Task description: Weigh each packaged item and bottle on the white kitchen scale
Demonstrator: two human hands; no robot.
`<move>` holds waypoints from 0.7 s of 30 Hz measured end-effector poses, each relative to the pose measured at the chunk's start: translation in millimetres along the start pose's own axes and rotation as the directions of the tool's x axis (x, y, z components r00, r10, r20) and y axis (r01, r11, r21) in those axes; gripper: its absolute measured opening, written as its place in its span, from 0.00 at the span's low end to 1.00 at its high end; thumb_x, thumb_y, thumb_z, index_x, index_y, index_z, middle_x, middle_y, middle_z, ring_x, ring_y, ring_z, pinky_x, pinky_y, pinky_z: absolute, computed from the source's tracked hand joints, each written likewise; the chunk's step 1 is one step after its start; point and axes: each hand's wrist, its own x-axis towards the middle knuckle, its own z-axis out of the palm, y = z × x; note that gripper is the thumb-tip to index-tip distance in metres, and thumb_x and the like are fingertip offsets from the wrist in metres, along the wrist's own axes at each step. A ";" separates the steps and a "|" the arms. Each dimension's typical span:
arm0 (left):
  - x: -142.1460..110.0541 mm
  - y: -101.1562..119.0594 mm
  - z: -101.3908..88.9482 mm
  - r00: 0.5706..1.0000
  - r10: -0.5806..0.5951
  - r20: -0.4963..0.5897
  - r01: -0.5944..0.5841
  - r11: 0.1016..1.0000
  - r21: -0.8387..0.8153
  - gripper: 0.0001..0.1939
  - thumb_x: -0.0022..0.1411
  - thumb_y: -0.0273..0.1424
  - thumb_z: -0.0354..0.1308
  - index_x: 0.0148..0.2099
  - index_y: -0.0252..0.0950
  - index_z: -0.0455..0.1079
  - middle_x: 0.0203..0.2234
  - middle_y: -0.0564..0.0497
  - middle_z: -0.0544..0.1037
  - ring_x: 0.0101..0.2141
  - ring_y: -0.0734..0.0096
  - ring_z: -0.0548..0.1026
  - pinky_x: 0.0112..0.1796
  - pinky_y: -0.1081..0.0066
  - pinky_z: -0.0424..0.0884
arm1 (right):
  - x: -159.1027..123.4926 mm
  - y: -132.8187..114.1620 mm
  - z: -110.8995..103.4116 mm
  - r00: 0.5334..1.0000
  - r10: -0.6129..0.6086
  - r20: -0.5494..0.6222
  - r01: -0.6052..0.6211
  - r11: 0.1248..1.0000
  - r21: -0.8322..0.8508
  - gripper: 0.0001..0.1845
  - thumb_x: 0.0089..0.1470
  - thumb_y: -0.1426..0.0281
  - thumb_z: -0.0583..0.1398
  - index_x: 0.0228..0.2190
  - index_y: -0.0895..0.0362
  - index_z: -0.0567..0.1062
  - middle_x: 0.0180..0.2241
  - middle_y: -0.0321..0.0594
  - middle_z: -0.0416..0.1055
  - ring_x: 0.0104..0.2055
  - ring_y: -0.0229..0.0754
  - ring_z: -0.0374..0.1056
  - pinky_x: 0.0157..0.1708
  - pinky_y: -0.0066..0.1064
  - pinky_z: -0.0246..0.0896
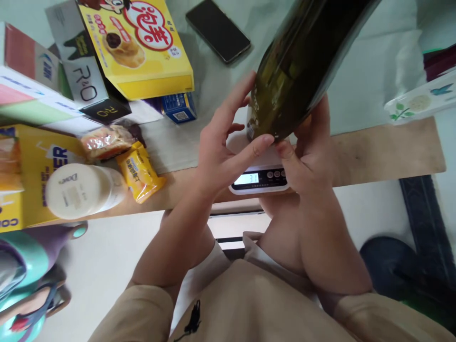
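Your left hand (223, 152) and right hand (310, 156) both grasp the dark bottle (299, 71) near its base, over the white scale (249, 178) at the near side of the worktop (366, 85). From the scale, the phone (218, 31) lies at 11 o'clock, the yellow box (128, 52) at 10, with room along the wooden edge (388, 149) toward 3.

The bottle (302, 71) leaves the frame at one o'clock, its far end cut off. It hides fingertips of the right hand (309, 159) and part of the top of the scale (258, 189); whether its display (246, 178) shows a decimal point is too small to tell. The yellow snack box (142, 61), towards eleven o'clock, is cut by the top edge and covers part of a blue box (179, 109).
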 end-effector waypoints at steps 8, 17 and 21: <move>-12.7 -47.4 -26.2 0.974 0.104 -0.199 -0.097 0.994 0.047 0.24 0.72 0.55 0.59 0.61 0.48 0.70 0.54 0.53 0.80 0.54 0.66 0.78 0.50 0.60 0.77 | -17.3 22.0 -7.4 0.925 0.065 -0.374 -0.039 0.996 0.078 0.29 0.62 0.48 0.57 0.62 0.39 0.70 0.60 0.40 0.74 0.66 0.54 0.71 0.70 0.60 0.64; -21.4 -29.8 -21.4 0.980 0.090 -0.178 -0.063 0.987 0.148 0.18 0.74 0.51 0.56 0.55 0.47 0.73 0.48 0.49 0.81 0.50 0.60 0.79 0.49 0.58 0.74 | -22.1 37.3 -12.4 0.885 0.115 -0.452 -0.049 0.987 0.155 0.23 0.61 0.51 0.60 0.52 0.48 0.77 0.50 0.42 0.78 0.54 0.49 0.76 0.61 0.54 0.71; -18.5 -25.6 -22.0 0.985 0.126 -0.121 -0.101 0.975 0.197 0.17 0.75 0.50 0.54 0.54 0.47 0.74 0.47 0.47 0.80 0.50 0.59 0.80 0.52 0.57 0.76 | -21.9 36.6 -14.9 0.892 0.168 -0.420 -0.090 0.976 0.199 0.22 0.60 0.52 0.61 0.51 0.50 0.77 0.50 0.40 0.78 0.54 0.47 0.77 0.62 0.53 0.72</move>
